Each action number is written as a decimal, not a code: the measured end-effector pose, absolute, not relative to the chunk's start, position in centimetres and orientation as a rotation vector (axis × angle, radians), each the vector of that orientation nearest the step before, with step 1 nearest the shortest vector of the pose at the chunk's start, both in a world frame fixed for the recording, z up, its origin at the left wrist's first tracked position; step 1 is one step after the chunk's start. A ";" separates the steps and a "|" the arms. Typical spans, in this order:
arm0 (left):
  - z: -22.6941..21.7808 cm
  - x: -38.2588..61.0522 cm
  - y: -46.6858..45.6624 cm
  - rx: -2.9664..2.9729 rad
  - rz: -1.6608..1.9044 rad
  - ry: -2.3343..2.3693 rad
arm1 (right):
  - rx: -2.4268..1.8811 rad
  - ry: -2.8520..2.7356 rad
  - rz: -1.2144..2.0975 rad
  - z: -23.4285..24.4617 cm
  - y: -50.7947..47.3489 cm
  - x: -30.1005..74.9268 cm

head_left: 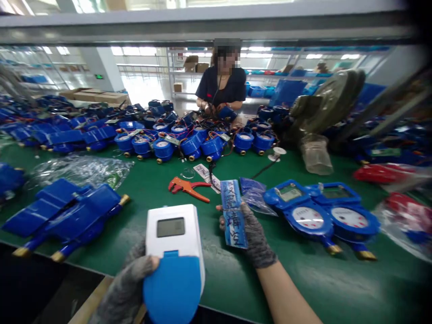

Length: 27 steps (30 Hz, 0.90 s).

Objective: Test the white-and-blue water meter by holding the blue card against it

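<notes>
In a grey fingerless glove, my left hand (pixel 135 274) grips a white water meter (pixel 173 243) with a small grey display and a round blue lid, near the table's front edge. My right hand (pixel 254 236), gloved the same way, is closed on a blue card (pixel 233 213) with dark handwritten characters, held upright over the table. Beyond the hands lies a pair of orange-handled cutters (pixel 189 187), close to a white paper strip (pixel 205 176). To the right of the card are a small bag of purple-blue pieces (pixel 254 194) and two blue meters with dials (pixel 308 216).
Two blue meters (pixel 77 211) lie on the left of the green table (pixel 141 175), beside clear plastic wrap (pixel 81 168). Several blue meters with loose wires (pixel 164 148) line the back. A co-worker (pixel 221 85) stands across. Red bagged parts (pixel 405 209) sit at right.
</notes>
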State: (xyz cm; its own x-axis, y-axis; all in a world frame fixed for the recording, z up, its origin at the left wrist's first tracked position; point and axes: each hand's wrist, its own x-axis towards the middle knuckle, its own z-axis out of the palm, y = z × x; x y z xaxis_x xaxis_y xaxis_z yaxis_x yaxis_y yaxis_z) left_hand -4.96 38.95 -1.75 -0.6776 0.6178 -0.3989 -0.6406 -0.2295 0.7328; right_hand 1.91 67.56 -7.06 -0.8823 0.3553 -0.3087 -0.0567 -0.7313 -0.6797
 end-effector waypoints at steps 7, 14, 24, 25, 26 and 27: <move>-2.5 -4.5 42.2 0.057 1.995 1.080 | -0.714 -0.934 2.676 -6.5 67.3 1.6; -3.6 -5.8 41.9 -0.034 1.905 0.983 | -0.714 -0.918 2.709 -6.9 67.7 1.5; -3.0 -4.4 41.9 0.281 1.844 1.797 | -0.820 -0.930 2.653 -6.2 66.8 1.2; -3.2 -4.2 41.8 0.360 1.823 1.989 | -0.829 -0.912 2.652 -6.2 66.7 1.2; -3.3 -4.0 41.8 0.462 1.796 2.223 | -0.840 -0.893 2.663 -6.2 66.7 1.2; -3.3 -3.8 41.8 0.615 1.759 2.468 | -0.854 -0.875 2.675 -6.2 66.7 1.2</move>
